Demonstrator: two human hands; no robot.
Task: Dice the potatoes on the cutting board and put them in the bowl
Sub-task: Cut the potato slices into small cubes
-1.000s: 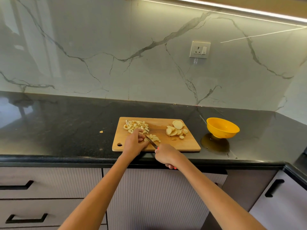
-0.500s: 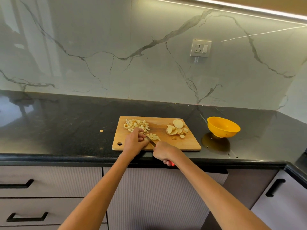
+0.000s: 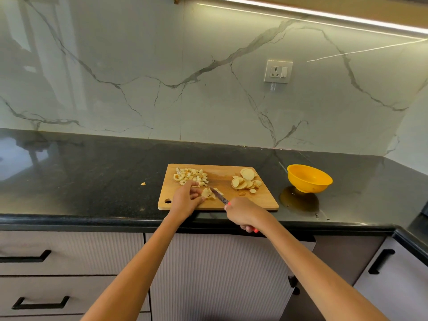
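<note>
A wooden cutting board (image 3: 266, 200) lies on the black counter. Diced potato (image 3: 190, 176) is heaped at its back left and potato slices (image 3: 246, 181) are piled at its right. My left hand (image 3: 185, 199) pinches a small potato piece (image 3: 206, 193) near the board's front. My right hand (image 3: 244, 213) grips a knife (image 3: 218, 195) by its red handle, the blade lying against that piece. A yellow bowl (image 3: 309, 179) stands on the counter to the right of the board; no potato shows in it.
One stray potato bit (image 3: 143, 183) lies on the counter (image 3: 92, 177) left of the board. A wall socket (image 3: 278, 71) sits on the marble backsplash. Drawers and cabinet doors with black handles run below the counter edge.
The knife blade has shifted slightly against the piece under my left hand. Both hands stay at the board's front; the view has barely moved.
</note>
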